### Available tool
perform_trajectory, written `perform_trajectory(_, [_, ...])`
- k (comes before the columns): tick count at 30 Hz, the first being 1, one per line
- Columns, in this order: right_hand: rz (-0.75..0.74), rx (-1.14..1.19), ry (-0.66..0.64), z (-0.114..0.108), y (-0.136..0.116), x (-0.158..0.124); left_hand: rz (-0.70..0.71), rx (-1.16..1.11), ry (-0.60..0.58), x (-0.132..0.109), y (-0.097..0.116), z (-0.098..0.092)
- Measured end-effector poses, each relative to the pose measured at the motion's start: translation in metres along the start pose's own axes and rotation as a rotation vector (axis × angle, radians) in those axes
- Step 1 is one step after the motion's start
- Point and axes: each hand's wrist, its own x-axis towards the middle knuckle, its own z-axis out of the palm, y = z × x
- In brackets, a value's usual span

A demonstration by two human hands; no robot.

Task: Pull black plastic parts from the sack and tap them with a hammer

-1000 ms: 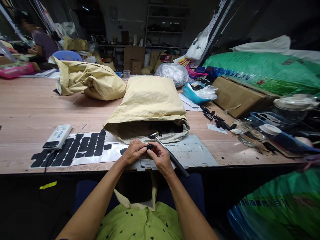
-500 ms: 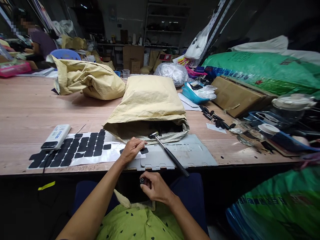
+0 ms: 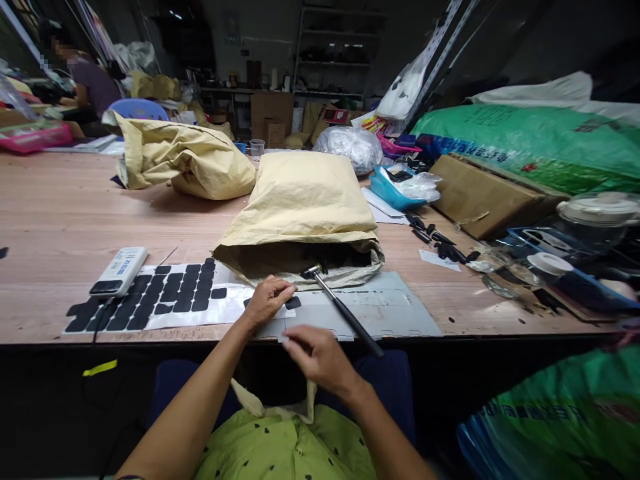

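My left hand (image 3: 270, 299) rests at the table's front, fingers bent together and pointing right; whatever they may hold is hidden. Close beside it, a black rounded sticker (image 3: 294, 303) lies on white backing. My right hand (image 3: 320, 357) is raised over my lap at the table edge, its fingers curled and smeared by motion, with no object visible in them. Right of my left hand, a hammer (image 3: 345, 313) lies with its head at the mouth of a pale yellow sack (image 3: 313, 193), which has dark contents. The hammer's handle sticks out past the table edge.
To the left lie a sheet of black stickers (image 3: 170, 290) and a white device (image 3: 119, 270) with a cable. Another yellow sack (image 3: 200, 160) stands behind. At right are black parts (image 3: 445, 247), a cardboard box (image 3: 490, 193) and green sacks. A person (image 3: 93, 80) sits far left.
My right hand has moved up slightly towards the table edge. The small dark round part seen in its fingers before no longer shows. My left hand stays by the stickers.
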Motion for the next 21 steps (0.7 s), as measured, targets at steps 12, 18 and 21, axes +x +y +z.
perform_trajectory(12, [0.783,-0.497,0.247,-0.079,0.071,0.122,-0.036,-0.015,0.02,0.002,-0.004,0.002])
perform_trajectory(18, [0.768,-0.537,0.274,-0.069,0.065,0.121,-0.044,-0.02,0.026,0.002,-0.001,0.002])
perform_trajectory(21, [0.727,-0.608,0.296,-0.067,0.059,0.13,-0.041,-0.017,0.02,0.002,-0.002,0.001])
